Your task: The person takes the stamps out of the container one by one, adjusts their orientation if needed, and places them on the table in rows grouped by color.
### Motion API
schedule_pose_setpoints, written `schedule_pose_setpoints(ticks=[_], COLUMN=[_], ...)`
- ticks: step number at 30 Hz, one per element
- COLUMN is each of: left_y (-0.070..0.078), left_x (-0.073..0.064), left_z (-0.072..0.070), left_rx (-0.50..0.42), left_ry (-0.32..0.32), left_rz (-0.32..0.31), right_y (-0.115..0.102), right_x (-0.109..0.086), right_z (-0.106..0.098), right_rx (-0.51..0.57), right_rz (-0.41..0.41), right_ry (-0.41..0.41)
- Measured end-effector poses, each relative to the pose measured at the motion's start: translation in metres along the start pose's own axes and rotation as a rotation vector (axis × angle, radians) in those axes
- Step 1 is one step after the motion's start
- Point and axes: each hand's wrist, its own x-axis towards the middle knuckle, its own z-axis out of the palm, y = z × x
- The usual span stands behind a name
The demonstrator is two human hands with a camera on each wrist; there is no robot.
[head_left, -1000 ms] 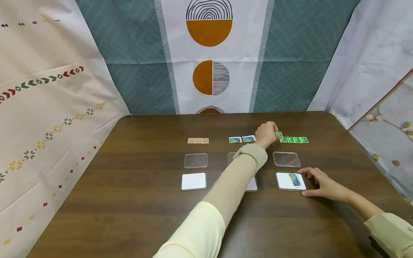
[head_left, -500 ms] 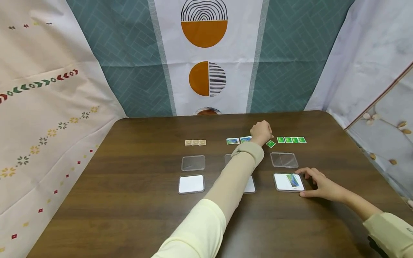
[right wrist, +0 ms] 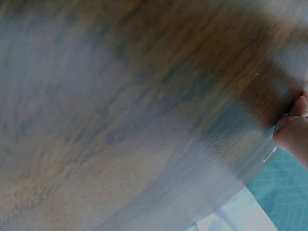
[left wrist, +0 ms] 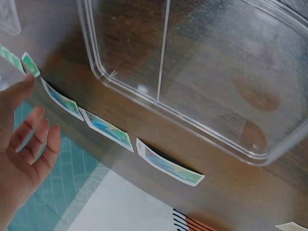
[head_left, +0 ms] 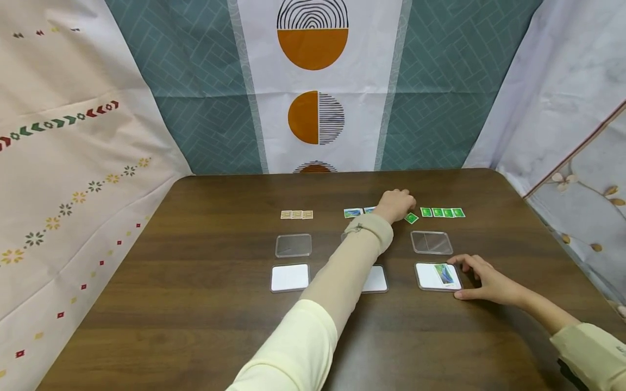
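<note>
My left hand (head_left: 397, 205) is over the back of the table, reaching across to the stamps. A tilted green stamp (head_left: 411, 218) lies right at its fingertips; in the left wrist view the thumb tip overlaps this stamp (left wrist: 30, 65), and the other fingers are loosely bent with nothing in them. Blue-and-green landscape stamps (left wrist: 107, 129) lie in a row beside that hand, partly hidden by it in the head view. With thumb and index finger, my right hand (head_left: 489, 282) grips the right corners of a clear plastic case (head_left: 425, 287) holding a white card (head_left: 428, 276) and one landscape stamp (head_left: 444, 274).
A row of green stamps (head_left: 443, 212) lies at the back right, small tan stamps (head_left: 296, 215) at the back left. Clear lids (head_left: 293, 246) stand in front of the stamps. Two more cases with white cards (head_left: 290, 278) lie nearer; my left arm partly covers the middle one.
A green stamp at my left fingers was set down, tilted, left of the green row. The left hand then drew slightly left, its fingers loosening. The right hand stays on the case.
</note>
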Motion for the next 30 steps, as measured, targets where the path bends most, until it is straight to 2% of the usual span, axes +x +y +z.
schedule_pose_setpoints(ticks=[2,5,10,18,26,30], left_y=[0.002,0.006,0.011,0.014,0.008,0.004], left_x=[-0.001,-0.001,0.006,0.013,0.01,0.009], left_z=[0.002,0.005,0.01,0.013,0.008,0.003], left_rx=[0.032,0.081,0.129,0.161,0.099,0.061], left_ry=[-0.016,0.0,0.057,0.087,0.106,0.056], left_rz=[0.021,0.024,0.0,-0.037,-0.006,0.055], right_y=[0.0,0.0,-0.001,-0.001,-0.002,0.0], right_x=[-0.001,-0.002,-0.001,0.001,0.001,0.0], right_z=[0.0,0.0,0.0,0.0,0.002,0.0], right_rx=[0.002,0.001,-0.002,-0.003,-0.002,-0.01], right_rz=[0.006,0.019,0.036,0.027,0.043,0.05], right_ry=[-0.003,-0.007,-0.015,-0.011,-0.018,-0.023])
